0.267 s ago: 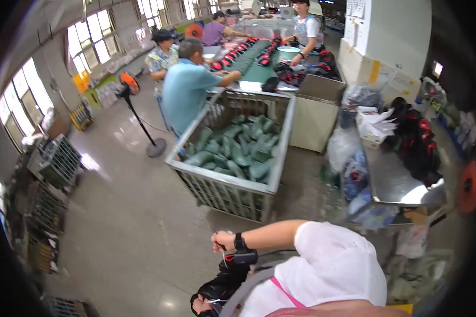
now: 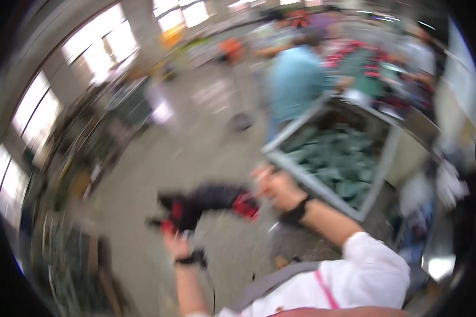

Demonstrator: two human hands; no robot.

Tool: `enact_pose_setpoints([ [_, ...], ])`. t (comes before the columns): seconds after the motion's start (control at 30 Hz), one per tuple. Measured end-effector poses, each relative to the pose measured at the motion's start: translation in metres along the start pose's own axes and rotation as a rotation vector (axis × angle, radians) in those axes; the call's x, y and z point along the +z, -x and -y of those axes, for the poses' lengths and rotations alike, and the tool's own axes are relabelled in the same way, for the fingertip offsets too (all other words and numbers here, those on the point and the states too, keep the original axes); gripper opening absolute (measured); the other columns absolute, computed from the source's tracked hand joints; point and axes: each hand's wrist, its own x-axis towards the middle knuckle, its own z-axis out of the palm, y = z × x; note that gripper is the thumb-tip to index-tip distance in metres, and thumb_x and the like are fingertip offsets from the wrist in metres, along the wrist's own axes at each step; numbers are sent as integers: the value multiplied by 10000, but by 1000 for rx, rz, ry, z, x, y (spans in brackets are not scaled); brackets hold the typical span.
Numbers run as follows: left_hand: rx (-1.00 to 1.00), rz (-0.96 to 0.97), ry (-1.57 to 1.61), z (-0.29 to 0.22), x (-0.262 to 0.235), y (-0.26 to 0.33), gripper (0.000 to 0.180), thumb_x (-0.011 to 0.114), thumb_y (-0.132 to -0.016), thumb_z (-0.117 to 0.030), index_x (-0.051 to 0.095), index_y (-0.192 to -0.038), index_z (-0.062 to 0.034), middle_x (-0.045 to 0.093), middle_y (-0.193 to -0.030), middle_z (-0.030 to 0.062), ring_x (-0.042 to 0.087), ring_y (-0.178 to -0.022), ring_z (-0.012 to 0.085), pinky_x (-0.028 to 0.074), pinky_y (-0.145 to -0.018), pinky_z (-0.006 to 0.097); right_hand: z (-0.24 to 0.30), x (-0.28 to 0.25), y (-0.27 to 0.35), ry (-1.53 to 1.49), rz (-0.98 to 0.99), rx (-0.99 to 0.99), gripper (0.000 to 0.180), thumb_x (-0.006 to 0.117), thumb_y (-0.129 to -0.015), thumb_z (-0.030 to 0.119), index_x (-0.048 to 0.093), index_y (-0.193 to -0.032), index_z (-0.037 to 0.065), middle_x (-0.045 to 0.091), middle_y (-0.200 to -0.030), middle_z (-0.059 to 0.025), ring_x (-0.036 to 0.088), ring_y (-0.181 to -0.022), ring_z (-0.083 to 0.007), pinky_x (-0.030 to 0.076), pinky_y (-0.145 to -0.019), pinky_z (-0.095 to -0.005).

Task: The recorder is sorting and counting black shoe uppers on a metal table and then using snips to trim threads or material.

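A long bundle of black and red shoe uppers (image 2: pixel 214 199) hangs in a curve in front of me, smeared by motion. At its near left end, my left hand (image 2: pixel 175 240) is closed on the bundle, with a black band on the wrist. Close to its right, red-patched end is my right hand (image 2: pixel 277 187). The right fingers look curled together, but what they pinch is lost in the blur. This hand also wears a black wristband and overlaps the near corner of a pale-framed crate (image 2: pixel 314 174) full of green shoe lasts (image 2: pixel 349 158).
A person in a blue shirt (image 2: pixel 296 82) works beyond the crate, beside a green-topped line (image 2: pixel 362 66) carrying red and black shoes. A standing fan's base (image 2: pixel 241 122) is on the floor. Racks (image 2: pixel 74 264) line the left; a metal table (image 2: pixel 438 259) stands right.
My view has swung left, shifting the crate and workers rightward. Both hands have risen and spread apart, and the bundle, earlier low against my body, now stretches out ahead of me.
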Motion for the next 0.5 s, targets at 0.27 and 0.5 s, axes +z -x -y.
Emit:
enact_pose_setpoints([
  [0.27,-119,24,275,2,79,-118,425,515,-843,-318,469,-1180,-63,527,-1169,84,516,-1038,257,425,-898,394,-68,66,-175,-609,103,343,98,471,-868,130,455,-773,115,502,-1182,-127,388,-514,-81,287,-412,-192],
  [0.5,-299,652,555,5,90,-250,410,414,-896,-317,424,-1235,-87,460,-1247,84,431,-1135,259,312,-997,418,-149,99,-294,-870,149,294,194,431,-904,208,475,-777,69,503,-1143,-202,283,-447,-62,286,-415,-188],
])
